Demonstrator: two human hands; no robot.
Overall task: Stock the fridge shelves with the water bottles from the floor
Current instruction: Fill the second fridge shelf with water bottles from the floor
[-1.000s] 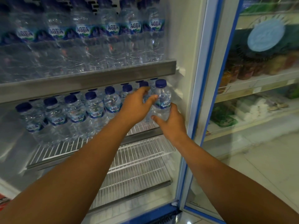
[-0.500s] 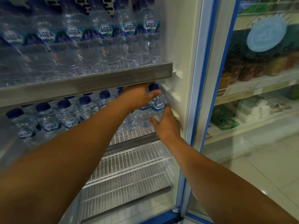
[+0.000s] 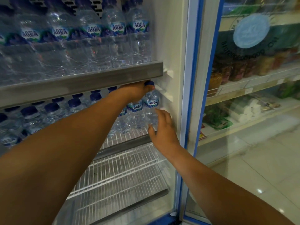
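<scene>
1. The left hand (image 3: 138, 94) has its grip curled over the neck of the end water bottle (image 3: 151, 109), just below the blue cap (image 3: 149, 83), and holds it
2. The right hand (image 3: 163, 127) has a slack grip, fingers spread, holding nothing; contact with the bottle cannot be confirmed
3. The bottle lies at 11 o'clock from the right hand, just beside it, long axis upright, cap at 12 o'clock; the left hand is nearer
4. It stands on the middle shelf (image 3: 126, 141) of the fridge (image 3: 168, 46), at the right end of the row
5. It is small and of clear ribbed plastic, with an AQUA label
</scene>
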